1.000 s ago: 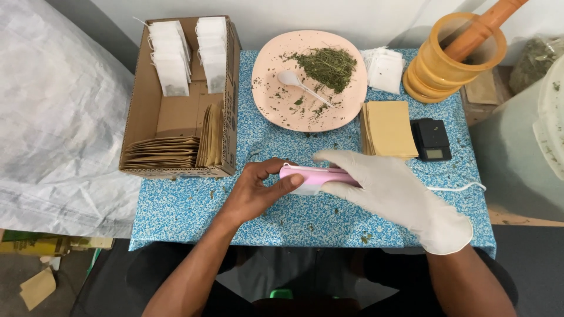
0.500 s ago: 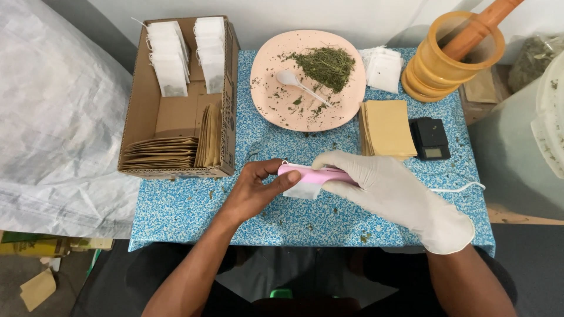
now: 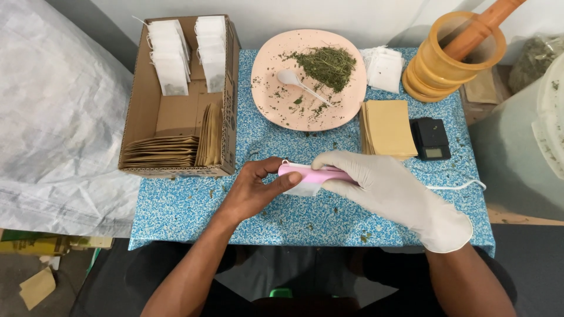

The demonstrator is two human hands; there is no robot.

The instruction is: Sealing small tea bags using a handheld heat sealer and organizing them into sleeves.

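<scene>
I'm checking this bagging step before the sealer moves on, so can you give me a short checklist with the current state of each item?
1. Right hand, gloved, has a grip on the pink sealer: ok.
2. Left hand, bare, steadies the sealer's near end with its fingers: ok.
3. White sachet sits under the sealer, between the hands: ok.
4. Sachet edge lined up straight inside the sealer: cannot tell, hidden.
5. White cord trails off to the right over the speckled blue table, away from both hands: ok.
6. Cardboard box of bags stands close to the left hand: ok.
</scene>
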